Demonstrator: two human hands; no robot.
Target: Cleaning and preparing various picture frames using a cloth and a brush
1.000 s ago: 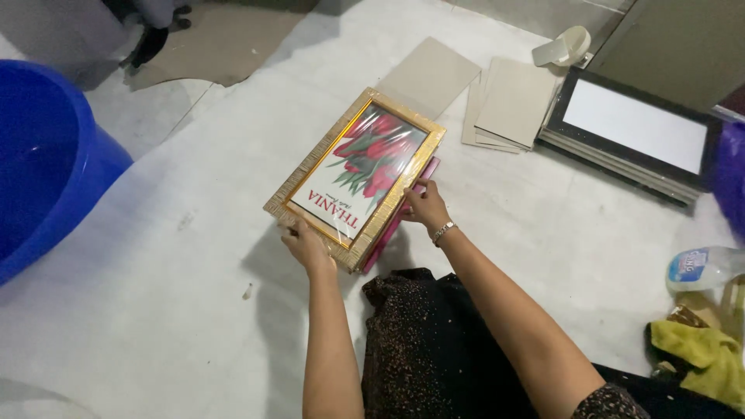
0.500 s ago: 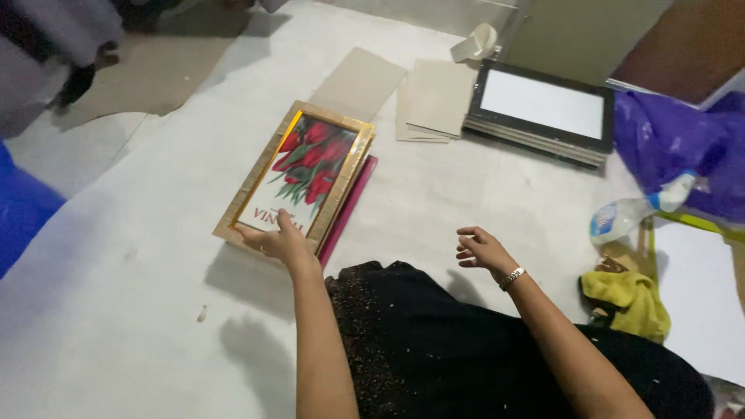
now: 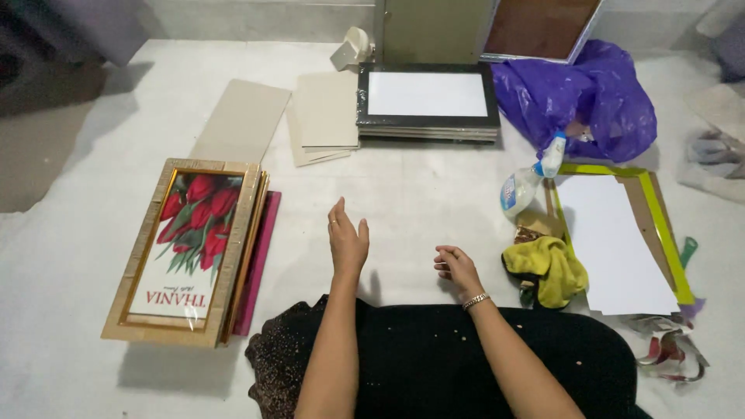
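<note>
The right hand (image 3: 456,268) hovers with fingers loosely curled on nothing, a yellow cloth (image 3: 547,268) just beside it. The left hand (image 3: 347,241) is raised, fingers spread wide and empty. The gold frame (image 3: 185,251) with red tulips tops a stack on the floor, left of both hands. Farther off lies a black frame (image 3: 427,97).

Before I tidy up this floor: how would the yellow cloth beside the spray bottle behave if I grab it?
The yellow cloth lies crumpled in soft folds, so it will probably go limp and drape, not hold shape. It looks light for its bulk and unlikely to roll or break. It touches the small brown item by the spray bottle, so pulling it may nudge that.
</note>
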